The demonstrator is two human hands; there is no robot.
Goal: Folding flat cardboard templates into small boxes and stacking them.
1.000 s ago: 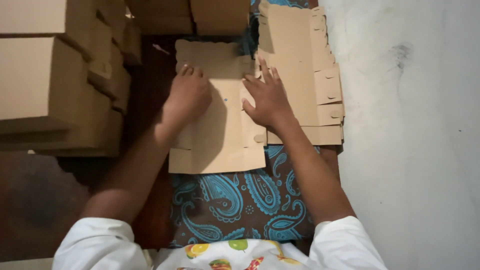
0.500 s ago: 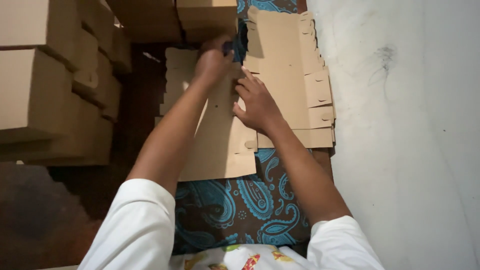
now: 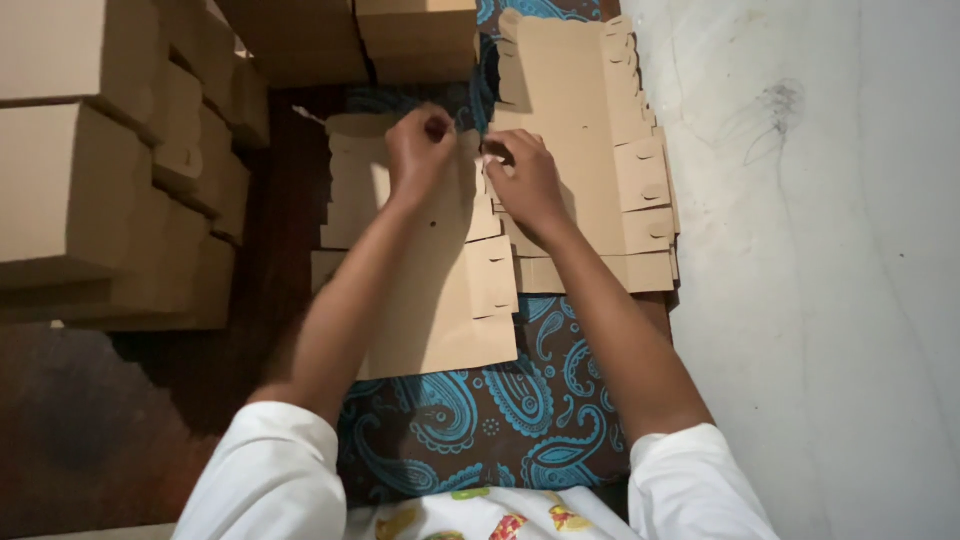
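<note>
A flat, die-cut brown cardboard box blank point(image 3: 440, 300) lies on my lap over a dark cloth with blue paisley patterns point(image 3: 480, 420). My left hand point(image 3: 420, 150) pinches the far edge of the blank with curled fingers. My right hand point(image 3: 525, 180) grips the same far edge just to the right, fingers bent over a flap. Both forearms stretch forward from white sleeves.
A stack of more flat cardboard blanks point(image 3: 600, 150) lies to the right, against a pale wall point(image 3: 820, 250). Assembled brown boxes point(image 3: 90, 170) are piled at the left, and more boxes point(image 3: 400, 35) stand at the far end.
Both hands have moved from the blank's middle to its far edge, first the left, then the right. They now grip the far flaps.
</note>
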